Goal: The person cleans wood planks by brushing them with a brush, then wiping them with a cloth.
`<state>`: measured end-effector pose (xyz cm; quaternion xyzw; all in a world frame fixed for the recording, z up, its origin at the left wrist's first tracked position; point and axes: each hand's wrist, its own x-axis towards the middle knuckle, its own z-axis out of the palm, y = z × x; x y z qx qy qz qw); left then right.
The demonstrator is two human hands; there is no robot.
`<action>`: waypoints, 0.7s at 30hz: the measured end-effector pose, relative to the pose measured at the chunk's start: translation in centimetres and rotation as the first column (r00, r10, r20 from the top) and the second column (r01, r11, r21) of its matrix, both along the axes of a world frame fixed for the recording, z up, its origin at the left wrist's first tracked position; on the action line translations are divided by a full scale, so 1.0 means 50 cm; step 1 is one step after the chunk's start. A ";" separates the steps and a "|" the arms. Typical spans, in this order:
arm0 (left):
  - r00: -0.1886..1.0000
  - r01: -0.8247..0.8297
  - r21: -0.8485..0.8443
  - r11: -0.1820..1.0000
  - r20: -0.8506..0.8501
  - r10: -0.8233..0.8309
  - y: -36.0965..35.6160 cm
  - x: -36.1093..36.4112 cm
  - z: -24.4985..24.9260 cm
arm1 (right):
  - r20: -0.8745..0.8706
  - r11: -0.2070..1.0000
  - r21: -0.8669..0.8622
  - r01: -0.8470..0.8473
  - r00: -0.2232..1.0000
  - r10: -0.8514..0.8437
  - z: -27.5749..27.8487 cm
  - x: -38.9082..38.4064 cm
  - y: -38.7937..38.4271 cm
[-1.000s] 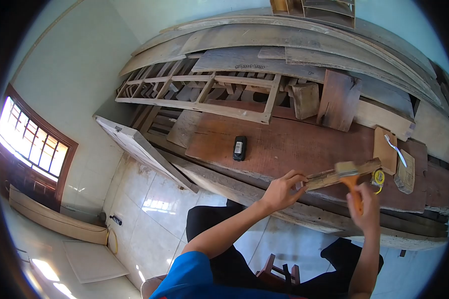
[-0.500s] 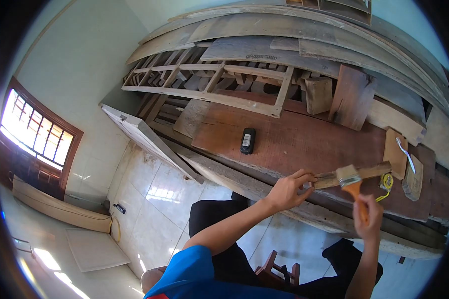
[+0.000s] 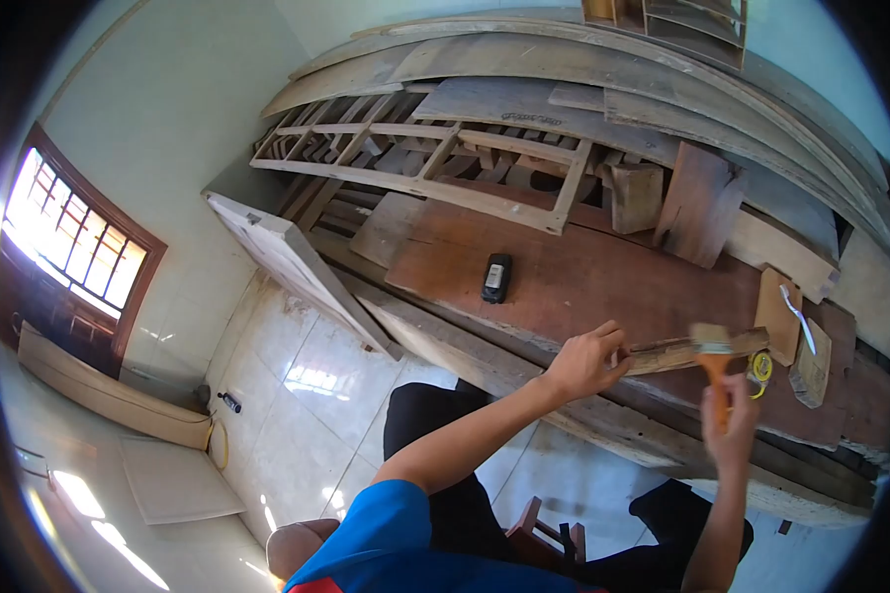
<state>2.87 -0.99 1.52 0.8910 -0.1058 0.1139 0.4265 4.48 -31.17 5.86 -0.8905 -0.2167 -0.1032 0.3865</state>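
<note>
Right of centre, low in the frame, the right hand [image 3: 730, 420] has its fingers wrapped around the orange handle of a paintbrush [image 3: 716, 381], whose pale bristles meet the wood strip [image 3: 663, 356]. Further left, the left hand [image 3: 588, 364] appears to pinch the strip's left end between thumb and fingers, the others curled; the exact contact is partly hidden. The strip lies right of centre, along the near part of a reddish plank [image 3: 564, 287]. To brush it well, I would keep that end pinned, lay the bristles lightly along the grain, and keep the pinching fingers out of the stroke. Counting outward: one brush, one strip, then one yellow tape measure [image 3: 760, 368] just beside the strip's right end. At the right edge of the plank are two small wood pieces, one thin [image 3: 779, 321] and one thicker [image 3: 811, 368], with one white toothbrush [image 3: 799, 318] across them. One black device [image 3: 496, 278] lies near the frame's centre; beyond it, upper centre, sits one slatted wooden frame [image 3: 425, 186].
</note>
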 end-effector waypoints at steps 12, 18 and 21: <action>0.997 0.039 -0.012 0.999 -0.071 -0.040 0.006 0.001 0.007 | -0.450 0.557 0.731 0.394 0.892 -0.041 0.061 0.156 -0.403; 0.999 0.034 0.023 0.999 -0.019 -0.033 0.009 0.006 -0.005 | -0.412 0.493 0.817 0.299 0.901 0.136 0.045 0.161 -0.275; 0.998 0.050 0.025 0.998 -0.037 -0.049 0.005 0.012 -0.003 | -0.436 0.643 0.719 0.264 0.892 0.120 0.052 0.138 -0.226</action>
